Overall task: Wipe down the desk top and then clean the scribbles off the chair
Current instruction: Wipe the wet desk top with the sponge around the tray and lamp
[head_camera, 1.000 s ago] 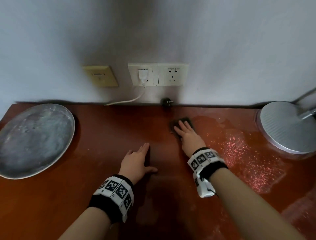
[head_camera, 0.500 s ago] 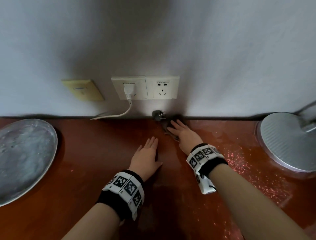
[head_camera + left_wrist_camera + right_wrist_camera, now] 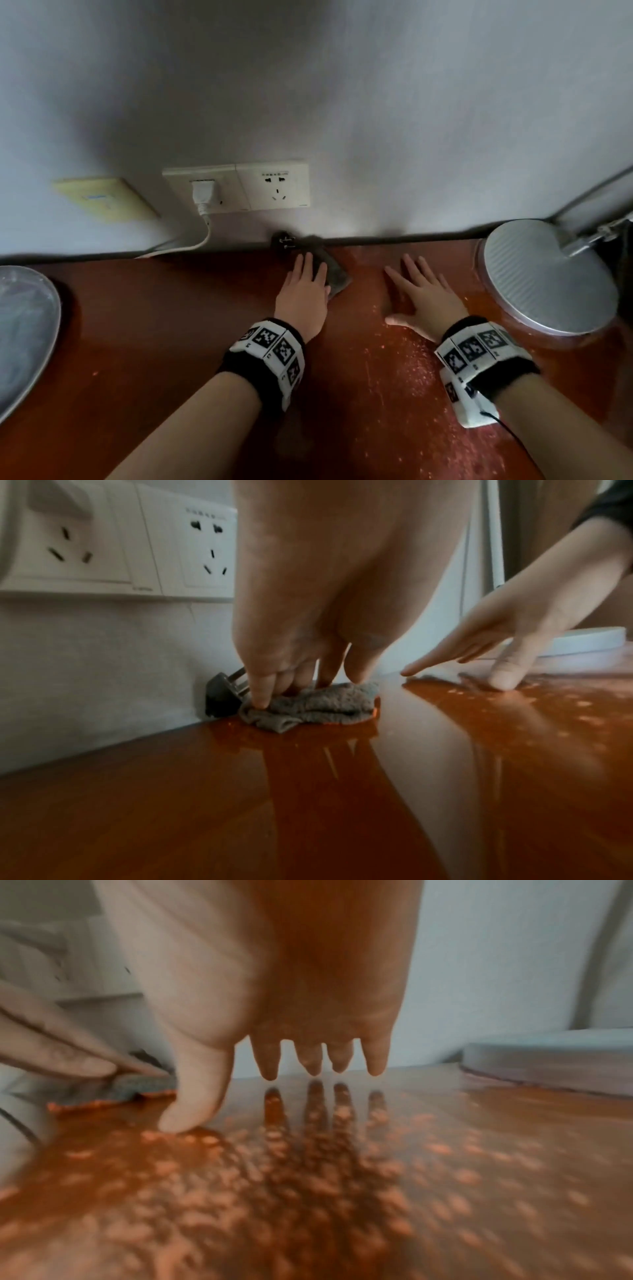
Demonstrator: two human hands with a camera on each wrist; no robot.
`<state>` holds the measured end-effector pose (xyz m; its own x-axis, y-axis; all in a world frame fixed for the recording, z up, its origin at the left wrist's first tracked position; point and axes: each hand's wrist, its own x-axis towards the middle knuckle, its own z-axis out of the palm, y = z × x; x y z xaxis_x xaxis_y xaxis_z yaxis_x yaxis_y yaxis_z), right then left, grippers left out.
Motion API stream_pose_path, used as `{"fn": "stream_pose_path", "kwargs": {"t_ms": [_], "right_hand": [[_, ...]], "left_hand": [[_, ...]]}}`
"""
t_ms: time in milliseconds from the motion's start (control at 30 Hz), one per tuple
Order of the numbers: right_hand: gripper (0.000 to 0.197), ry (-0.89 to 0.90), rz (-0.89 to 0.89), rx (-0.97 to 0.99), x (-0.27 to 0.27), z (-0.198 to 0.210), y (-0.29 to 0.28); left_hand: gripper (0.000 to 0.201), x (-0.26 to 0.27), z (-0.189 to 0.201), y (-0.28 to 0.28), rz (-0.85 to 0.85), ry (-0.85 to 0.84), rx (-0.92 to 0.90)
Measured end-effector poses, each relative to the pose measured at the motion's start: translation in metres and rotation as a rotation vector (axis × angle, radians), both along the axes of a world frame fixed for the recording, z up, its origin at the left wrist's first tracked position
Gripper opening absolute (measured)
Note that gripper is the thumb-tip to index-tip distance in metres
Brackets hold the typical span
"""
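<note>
Desk-wiping step: left hand (image 3: 301, 294) fingers flat, pressing crumpled grey cloth (image 3: 315, 707); right hand (image 3: 423, 298) splayed beside. Next, dragging cloth leftward probably.

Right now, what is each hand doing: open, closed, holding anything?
Left hand: open, straight fingers pressing the grey cloth onto the desk by the wall.
Right hand: open, fingers spread, thumb touching the wet desk, holding nothing.

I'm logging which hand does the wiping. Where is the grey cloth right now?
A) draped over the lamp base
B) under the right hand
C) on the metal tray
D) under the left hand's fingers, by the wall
D: the left hand presses the grey cloth onto the desk beside the wall; the right hand lies flat on bare wood.
</note>
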<state>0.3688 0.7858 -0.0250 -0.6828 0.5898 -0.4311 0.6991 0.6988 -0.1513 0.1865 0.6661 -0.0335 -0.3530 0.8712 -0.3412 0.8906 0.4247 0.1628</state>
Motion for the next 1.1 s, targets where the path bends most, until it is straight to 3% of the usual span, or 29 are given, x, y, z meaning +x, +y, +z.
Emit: {"fn": "stream_pose_path", "kwargs": {"t_ms": [267,467,667,900,1100], "right_hand": [[0.094,0.033,-0.029,-0.079,0.007,0.000,0.011],[0.106,0.035,-0.099,-0.061,0.017,0.000,0.021],[0.107,0.040,-0.105,-0.078,0.016,0.001,0.023],[0.108,0.073,-0.104,-0.080,0.017,-0.005,0.024],[0.109,0.096,-0.113,-0.104,0.018,-0.004,0.023]], "left_hand": [[0.051,-0.001,-0.002,0.048,-0.103,0.065,-0.017],[0.050,0.036,-0.006,0.017,-0.353,0.019,0.043],[0.054,0.016,0.002,0.076,-0.197,0.000,-0.008],[0.054,0.046,-0.005,0.023,-0.428,-0.050,0.044],[0.055,0.023,0.013,0.077,-0.341,-0.036,-0.038]]}}
